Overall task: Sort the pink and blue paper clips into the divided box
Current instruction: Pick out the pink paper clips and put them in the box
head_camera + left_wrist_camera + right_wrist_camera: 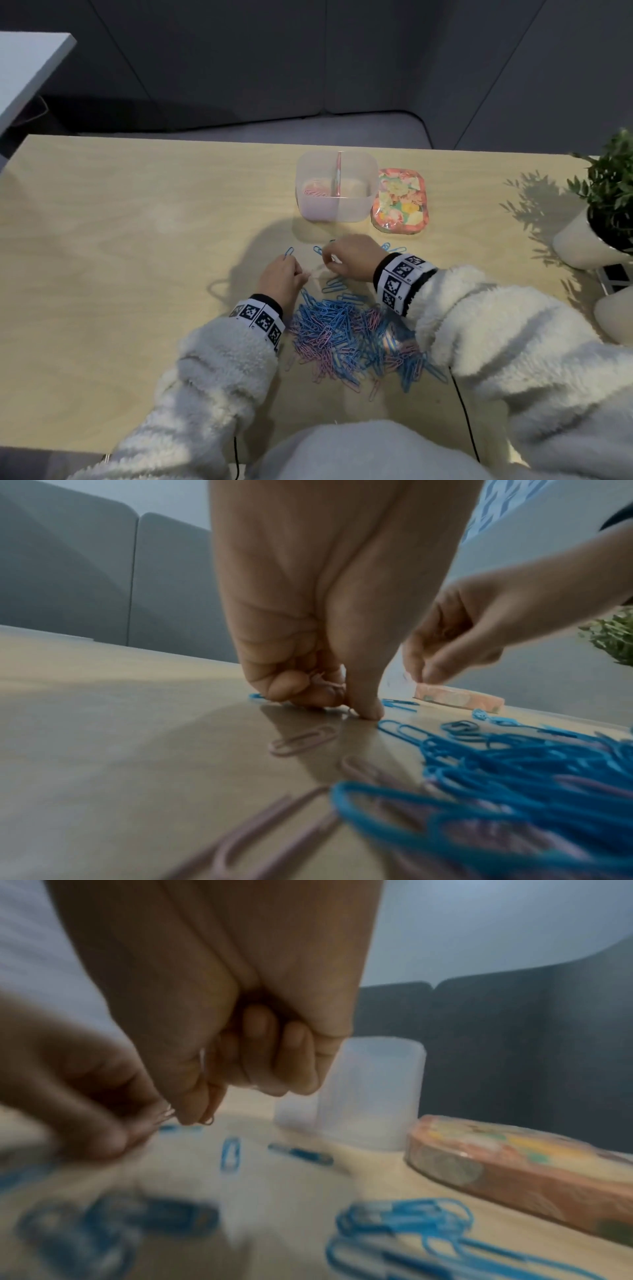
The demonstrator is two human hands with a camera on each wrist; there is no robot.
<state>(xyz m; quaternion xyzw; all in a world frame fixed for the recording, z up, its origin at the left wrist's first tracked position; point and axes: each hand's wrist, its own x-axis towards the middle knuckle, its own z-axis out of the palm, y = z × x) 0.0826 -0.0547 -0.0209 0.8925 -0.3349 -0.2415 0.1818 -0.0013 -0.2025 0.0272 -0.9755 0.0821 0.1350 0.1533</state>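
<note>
Pink clips (322, 681) bunched in left hand (281, 279), fingers curled round them, thumb on table (137, 240). Right hand (349, 257) apparently pinching another; blurred. Mixed pile (352, 339) near; divided box (335, 209) beyond. Advice: carry pink to left compartment, excluding blue strays.

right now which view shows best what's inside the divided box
The head view: it looks down into the divided box, showing pink clips left of the divider. The right wrist view shows only its blurred outer wall; the left wrist view misses it.

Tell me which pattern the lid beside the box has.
The lid has a floral pattern in pink, yellow and green; the head view shows it best.
</note>
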